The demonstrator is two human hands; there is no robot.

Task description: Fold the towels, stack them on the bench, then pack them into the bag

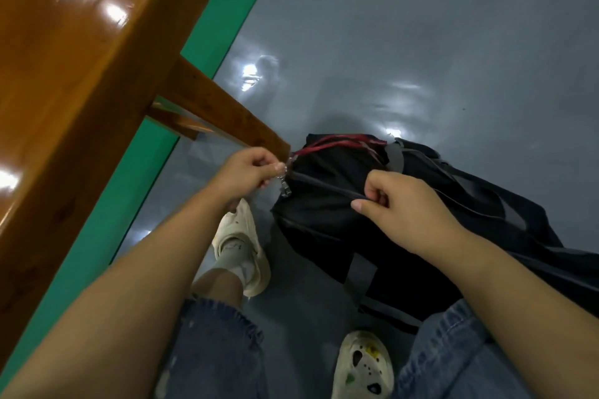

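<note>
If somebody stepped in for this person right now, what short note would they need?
Left hand: pinching the zipper pull at the end of the bag nearest the bench.
Right hand: gripping the bag's fabric along the zipper line.
Black bag: on the floor, zipper looks closed.
Towels: none in view, none on the visible part of the bench.
Left: check whether the towels are inside; that cannot be told from here.
</note>
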